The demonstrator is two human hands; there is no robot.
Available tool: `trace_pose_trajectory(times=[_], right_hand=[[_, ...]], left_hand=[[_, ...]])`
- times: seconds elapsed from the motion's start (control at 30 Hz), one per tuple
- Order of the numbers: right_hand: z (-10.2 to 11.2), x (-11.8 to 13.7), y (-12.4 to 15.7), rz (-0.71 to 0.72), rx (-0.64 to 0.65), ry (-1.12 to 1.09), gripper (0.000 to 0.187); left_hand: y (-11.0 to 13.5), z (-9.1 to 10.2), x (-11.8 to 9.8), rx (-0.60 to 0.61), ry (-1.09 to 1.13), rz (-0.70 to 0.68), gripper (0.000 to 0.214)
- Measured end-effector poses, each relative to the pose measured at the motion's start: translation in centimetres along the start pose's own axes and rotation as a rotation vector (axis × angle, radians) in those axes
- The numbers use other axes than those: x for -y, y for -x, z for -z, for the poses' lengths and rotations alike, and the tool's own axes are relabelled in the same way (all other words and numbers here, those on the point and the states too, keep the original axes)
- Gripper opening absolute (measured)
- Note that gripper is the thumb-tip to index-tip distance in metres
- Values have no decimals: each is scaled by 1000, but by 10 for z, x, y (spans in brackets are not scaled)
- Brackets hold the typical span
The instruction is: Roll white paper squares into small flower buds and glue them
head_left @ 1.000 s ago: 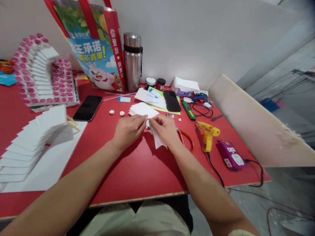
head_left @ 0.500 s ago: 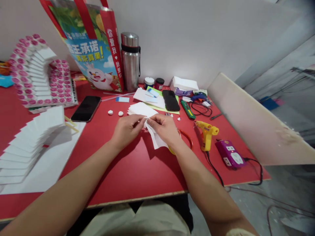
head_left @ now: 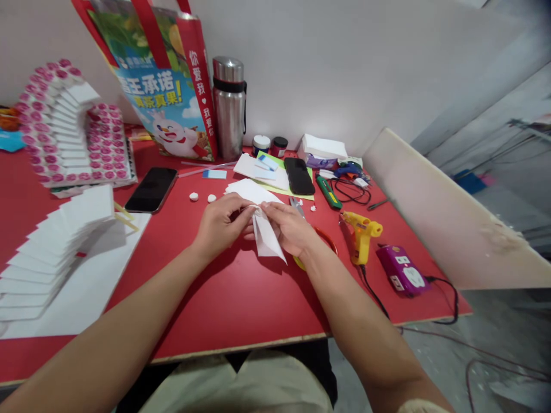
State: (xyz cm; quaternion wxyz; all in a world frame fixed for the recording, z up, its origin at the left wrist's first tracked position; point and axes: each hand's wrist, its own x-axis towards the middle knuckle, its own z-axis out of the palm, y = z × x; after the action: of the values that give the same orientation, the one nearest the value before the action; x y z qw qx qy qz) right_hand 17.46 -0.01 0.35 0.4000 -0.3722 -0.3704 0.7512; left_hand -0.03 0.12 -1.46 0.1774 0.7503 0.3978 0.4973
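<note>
Between my hands is a strip of thin white paper (head_left: 267, 236), gathered and twisted at its upper end, its loose tail hanging toward me. My left hand (head_left: 224, 222) pinches the gathered end from the left, fingers closed. From the right, my right hand (head_left: 289, 225) grips the same end between thumb and fingers. A stack of white paper sheets (head_left: 253, 188) lies just beyond my hands. Scissors (head_left: 328, 238) with orange and yellow handles lie partly hidden under my right wrist. Left of the stack sit two small white paper balls (head_left: 194, 196).
A yellow glue gun (head_left: 361, 234) and purple power strip (head_left: 403, 269) lie at right. Two phones (head_left: 150, 189) (head_left: 299, 176), a steel thermos (head_left: 229, 109) and a printed bag (head_left: 163, 97) stand or lie farther back. A fanned white card model (head_left: 55, 246) occupies the left.
The paper's tail has swung and narrowed, now hanging more directly below the twist. My right hand has turned, its fingers curling beneath the paper. My left hand stays nearly in place.
</note>
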Motion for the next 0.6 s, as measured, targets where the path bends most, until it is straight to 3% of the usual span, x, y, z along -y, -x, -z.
trace_pose_trajectory(times=[0.17,0.37,0.6], right_hand=[[1,2,2,-22,-19,2,22],[2,4,2,6,-67,48,27],[-5,-4,2,284,-222,296,23]], left_hand=[[1,-1,-1,-6,17,9,18],[1,0,-7,-3,40,39,17],[4,-4,-7,-7,-57,6,18]])
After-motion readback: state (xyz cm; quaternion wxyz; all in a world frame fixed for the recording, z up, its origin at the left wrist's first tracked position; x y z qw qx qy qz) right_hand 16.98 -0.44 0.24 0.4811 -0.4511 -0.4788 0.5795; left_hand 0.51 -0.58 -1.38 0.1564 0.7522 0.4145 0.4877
